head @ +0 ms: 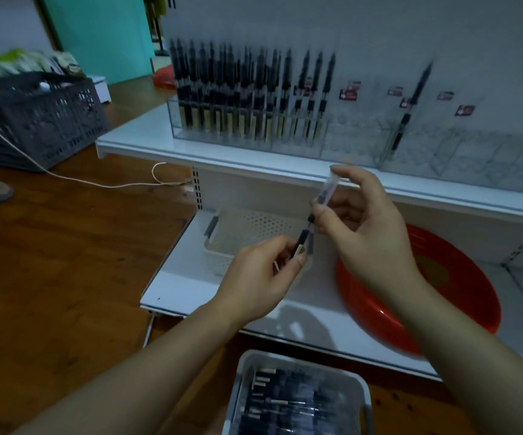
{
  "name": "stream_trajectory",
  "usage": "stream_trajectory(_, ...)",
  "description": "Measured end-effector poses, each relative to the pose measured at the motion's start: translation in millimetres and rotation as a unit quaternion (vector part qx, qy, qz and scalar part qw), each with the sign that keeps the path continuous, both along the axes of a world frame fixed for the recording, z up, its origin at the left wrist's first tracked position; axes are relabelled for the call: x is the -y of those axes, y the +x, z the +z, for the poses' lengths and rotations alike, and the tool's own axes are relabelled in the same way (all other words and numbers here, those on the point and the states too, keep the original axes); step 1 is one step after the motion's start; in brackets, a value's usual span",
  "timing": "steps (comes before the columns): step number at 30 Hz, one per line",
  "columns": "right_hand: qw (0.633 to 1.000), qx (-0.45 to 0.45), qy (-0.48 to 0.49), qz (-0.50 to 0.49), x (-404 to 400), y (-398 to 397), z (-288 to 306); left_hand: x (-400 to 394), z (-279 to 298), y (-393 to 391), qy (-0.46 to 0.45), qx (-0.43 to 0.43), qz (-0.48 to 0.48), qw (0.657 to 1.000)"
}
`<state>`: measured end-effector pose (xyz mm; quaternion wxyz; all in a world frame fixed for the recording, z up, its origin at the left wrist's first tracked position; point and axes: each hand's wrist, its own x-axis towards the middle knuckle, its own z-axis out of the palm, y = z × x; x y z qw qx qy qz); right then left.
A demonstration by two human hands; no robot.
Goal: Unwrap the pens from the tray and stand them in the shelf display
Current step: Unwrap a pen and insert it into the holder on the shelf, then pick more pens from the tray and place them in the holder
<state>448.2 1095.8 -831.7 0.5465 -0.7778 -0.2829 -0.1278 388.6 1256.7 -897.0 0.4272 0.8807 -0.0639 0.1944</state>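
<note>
My left hand (265, 271) pinches the lower end of a black pen (304, 235) held up in front of the shelf. My right hand (360, 221) pinches the clear plastic wrapper (327, 188) that covers the pen's upper part. A white tray (360, 384) full of wrapped pens sits on the floor at the bottom centre. The clear acrylic shelf display (326, 142) stands on the upper shelf. Several black pens (247, 89) stand in its left compartments, and one single pen (411, 105) leans further right.
A red round dish (461, 296) and a white perforated basket (254, 230) sit on the lower shelf (185, 290). A grey crate (40, 120) with packets stands on the wooden floor at left, with a white cable (97, 183) beside it.
</note>
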Motion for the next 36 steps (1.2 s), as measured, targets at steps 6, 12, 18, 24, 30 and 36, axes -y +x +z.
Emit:
stream_trajectory(6,0.996,0.089,-0.004,-0.018,-6.1,11.0,56.5,-1.5,48.4,17.5,0.029,0.097,0.03,0.994)
stream_trajectory(12,0.977,0.183,0.068,-0.083,-14.8,45.9,124.4,-15.2,95.3,36.0,0.048,0.187,0.104,0.976)
stream_trajectory(18,0.974,0.198,0.043,-0.102,-40.3,73.5,152.3,-20.7,117.4,56.7,0.109,0.153,0.173,0.967)
stream_trajectory(24,0.975,0.196,-0.023,-0.098,-56.7,85.0,155.4,-24.6,110.4,64.4,0.146,0.157,0.201,0.956)
stream_trajectory(30,0.976,0.181,-0.057,-0.106,-50.2,88.7,163.1,-28.8,106.6,68.0,0.154,0.173,0.212,0.949)
stream_trajectory(36,0.961,0.189,-0.19,-0.063,-62.4,83.2,145.2,-27.7,103.8,69.4,0.176,0.175,0.215,0.945)
